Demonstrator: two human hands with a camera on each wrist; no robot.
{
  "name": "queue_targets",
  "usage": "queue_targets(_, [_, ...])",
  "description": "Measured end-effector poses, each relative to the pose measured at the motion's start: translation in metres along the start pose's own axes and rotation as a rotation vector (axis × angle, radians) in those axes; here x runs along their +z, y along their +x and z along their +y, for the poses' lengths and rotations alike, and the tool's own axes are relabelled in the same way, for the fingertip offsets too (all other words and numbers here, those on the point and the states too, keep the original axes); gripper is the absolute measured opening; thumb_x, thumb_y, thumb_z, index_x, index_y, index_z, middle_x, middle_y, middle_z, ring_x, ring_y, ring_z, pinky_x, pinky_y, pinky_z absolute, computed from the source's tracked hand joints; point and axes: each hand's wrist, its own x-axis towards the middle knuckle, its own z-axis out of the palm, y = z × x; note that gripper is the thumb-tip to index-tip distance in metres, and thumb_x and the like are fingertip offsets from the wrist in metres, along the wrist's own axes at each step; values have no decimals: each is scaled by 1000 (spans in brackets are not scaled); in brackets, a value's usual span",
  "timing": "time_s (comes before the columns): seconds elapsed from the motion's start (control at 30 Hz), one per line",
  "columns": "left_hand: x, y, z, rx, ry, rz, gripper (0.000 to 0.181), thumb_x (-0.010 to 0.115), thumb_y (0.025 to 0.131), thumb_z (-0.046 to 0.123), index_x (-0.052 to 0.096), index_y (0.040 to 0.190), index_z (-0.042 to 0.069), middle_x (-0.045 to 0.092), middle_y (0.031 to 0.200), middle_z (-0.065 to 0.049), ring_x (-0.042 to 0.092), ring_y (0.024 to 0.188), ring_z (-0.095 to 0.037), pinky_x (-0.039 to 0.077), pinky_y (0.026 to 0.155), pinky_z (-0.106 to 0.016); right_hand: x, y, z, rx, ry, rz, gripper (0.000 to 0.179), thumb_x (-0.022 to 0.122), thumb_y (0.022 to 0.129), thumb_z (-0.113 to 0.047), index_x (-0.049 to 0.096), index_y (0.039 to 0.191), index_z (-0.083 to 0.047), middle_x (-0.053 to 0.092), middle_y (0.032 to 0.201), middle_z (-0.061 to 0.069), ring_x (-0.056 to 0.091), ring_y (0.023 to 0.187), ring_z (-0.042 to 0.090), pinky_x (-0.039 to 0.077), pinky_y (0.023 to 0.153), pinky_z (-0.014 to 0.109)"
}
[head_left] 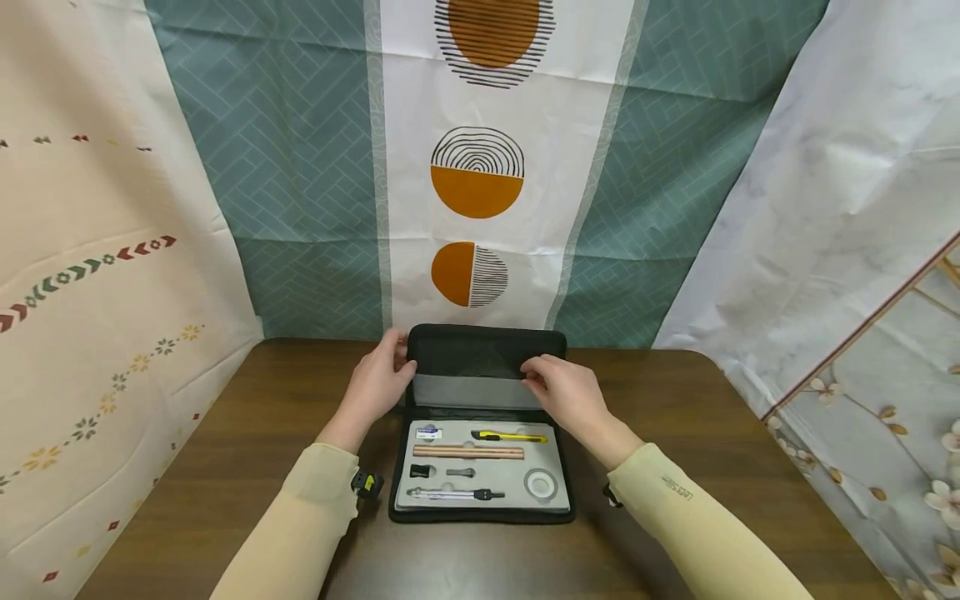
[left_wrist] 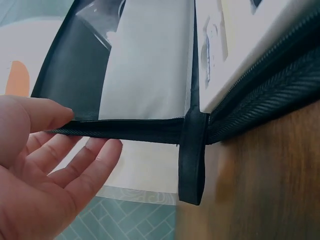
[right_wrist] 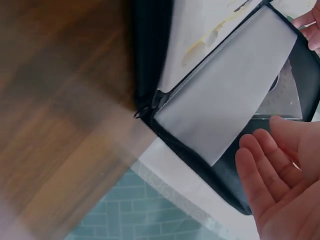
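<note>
An unzipped black zip case (head_left: 397,492) lies on the table with its lid (head_left: 457,346) raised. My left hand (head_left: 378,375) grips the lid's left edge, thumb on the inner face and fingers behind, as the left wrist view shows. A grey pocket (right_wrist: 230,95) runs across the inside of the lid. From it sticks a clear plastic set square (right_wrist: 285,97), tilted, its lower part hidden by the pocket. My right hand (head_left: 566,392) pinches the set square's edge at the thumb tip; the index finger is hidden behind the thumb. The other fingers curve loosely before the lid.
In the pale tray lie an eraser (head_left: 429,433), a yellow utility knife (head_left: 510,437), pencils (head_left: 468,452), a black sharpener (head_left: 420,471), a compass (head_left: 450,494) and a white ring-shaped item (head_left: 540,484). A patterned cloth (head_left: 315,167) hangs behind the wooden table (head_left: 675,467).
</note>
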Motion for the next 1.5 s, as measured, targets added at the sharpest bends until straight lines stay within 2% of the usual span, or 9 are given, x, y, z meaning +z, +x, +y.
queue_targets(0.23, [-4,-11,5,57,12,22,49,67,110,11,47,154,4,67,139,-25,68,119,-42,55,101,-59,-14,-26,3,43,76,-32,16,90,95,-16,82,110,-15,76,100,-6,72,85,13,60,77,40])
queue_targets(0.37, [-4,-21,8,108,59,30,48,68,108,9,50,152,7,71,120,-19,67,100,-35,57,87,-54,-22,-40,6,58,102,-70,19,89,95,-19,82,112,-14,76,101,-7,72,87,12,60,78,40])
queue_targets(0.5, [-3,-30,10,171,123,15,36,69,109,11,57,144,11,75,113,-12,65,89,-28,56,80,-50,-28,-55,13,70,104,-91,19,89,95,-19,81,112,-14,76,101,-8,73,87,11,61,78,40])
queue_targets(0.6, [-2,-36,10,210,180,-6,31,68,111,14,61,141,11,77,124,-12,70,93,-26,60,84,-51,-31,-64,19,86,105,-108,18,89,96,-20,81,111,-15,76,101,-9,74,87,10,61,78,40])
queue_targets(0.7, [-4,-43,11,258,243,-31,33,69,110,13,62,143,10,76,130,-12,73,98,-26,62,87,-51,-35,-72,24,98,116,-133,16,89,96,-20,82,110,-17,76,100,-11,73,87,9,61,79,41])
queue_targets(0.93, [-10,-58,11,449,361,-51,39,75,105,7,66,143,8,75,135,-10,75,113,-27,62,96,-49,-42,-88,36,126,94,-168,14,88,96,-17,82,108,-15,76,100,-9,73,86,11,62,79,43])
queue_targets(1.03, [-14,-66,8,497,397,-93,43,77,103,7,66,145,9,73,138,-8,73,121,-26,60,100,-49,-43,-93,40,136,94,-177,14,86,97,-15,81,110,-14,77,103,-6,75,89,13,61,80,44])
queue_targets(1.3, [-18,-85,7,613,416,-300,59,85,99,16,64,154,21,71,142,-2,69,127,-24,59,102,-49,-44,-98,45,133,106,-186,19,86,96,-12,81,114,-11,78,109,0,78,93,19,62,80,47])
queue_targets(1.5, [-11,-94,5,690,390,-336,47,85,100,30,72,145,21,73,137,2,70,124,-20,60,101,-46,-43,-97,42,138,121,-200,21,85,97,-11,80,118,-10,80,113,1,79,94,20,63,83,49])
